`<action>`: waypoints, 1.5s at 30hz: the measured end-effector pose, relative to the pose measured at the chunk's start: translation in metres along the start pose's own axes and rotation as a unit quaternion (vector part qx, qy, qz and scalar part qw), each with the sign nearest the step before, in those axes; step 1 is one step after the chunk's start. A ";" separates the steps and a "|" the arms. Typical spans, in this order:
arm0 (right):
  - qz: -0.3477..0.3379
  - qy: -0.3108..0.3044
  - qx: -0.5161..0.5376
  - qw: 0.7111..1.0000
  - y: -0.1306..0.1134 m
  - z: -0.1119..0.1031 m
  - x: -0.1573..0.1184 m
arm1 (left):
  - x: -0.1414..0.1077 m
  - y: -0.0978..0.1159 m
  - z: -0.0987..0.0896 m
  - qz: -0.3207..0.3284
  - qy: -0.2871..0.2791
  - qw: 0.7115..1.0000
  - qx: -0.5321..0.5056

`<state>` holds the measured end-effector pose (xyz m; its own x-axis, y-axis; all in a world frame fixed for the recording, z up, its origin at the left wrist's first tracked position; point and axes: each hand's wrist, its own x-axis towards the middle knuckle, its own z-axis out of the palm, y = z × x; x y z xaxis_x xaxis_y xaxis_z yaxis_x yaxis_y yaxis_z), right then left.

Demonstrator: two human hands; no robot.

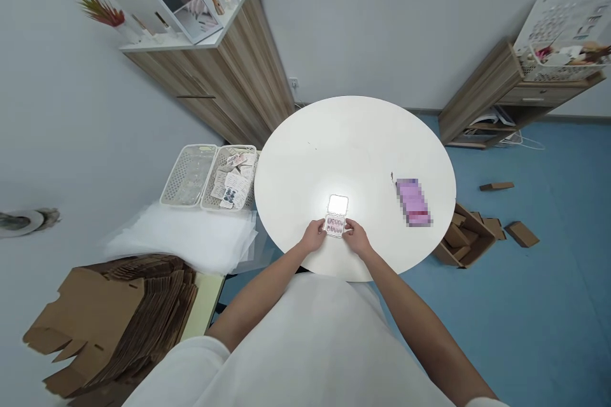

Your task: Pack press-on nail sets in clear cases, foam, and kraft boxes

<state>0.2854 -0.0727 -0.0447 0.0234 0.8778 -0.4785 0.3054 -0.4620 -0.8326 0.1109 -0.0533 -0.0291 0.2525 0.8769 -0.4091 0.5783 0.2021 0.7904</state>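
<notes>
A small clear case (335, 225) with its lid raised lies near the front edge of the round white table (353, 140). Rows of pink, nail-shaped pieces show inside it, and the lid reflects bright light. My left hand (314, 235) grips the case's left side with bent fingers. On the opposite side, my right hand (356, 237) holds the right edge between thumb and fingers.
A blurred purple item (414, 202) lies on the table's right. Left of the table are a basket of cards (232, 179), another basket (189, 176), clear plastic sheets (186, 235) and stacked flat cardboard (109, 318). An open carton (464, 238) stands on the floor at right.
</notes>
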 end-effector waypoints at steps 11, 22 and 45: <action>-0.047 0.029 0.089 0.994 -0.030 -0.013 -0.031 | -0.030 0.015 -0.010 -0.040 0.020 0.956 -0.289; -0.006 -0.019 0.265 0.964 -0.060 -0.034 -0.030 | -0.054 0.034 -0.025 -0.031 -0.042 0.929 -0.365; -0.011 -0.064 0.240 0.968 -0.064 -0.019 -0.063 | -0.072 0.035 -0.032 -0.074 0.007 0.915 -0.396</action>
<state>0.2824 -0.0963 0.0444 -0.1060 0.8798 -0.4635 -0.1750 -0.4753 -0.8622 0.0885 -0.0950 0.0426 0.2038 0.8192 -0.5361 -0.1399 0.5664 0.8122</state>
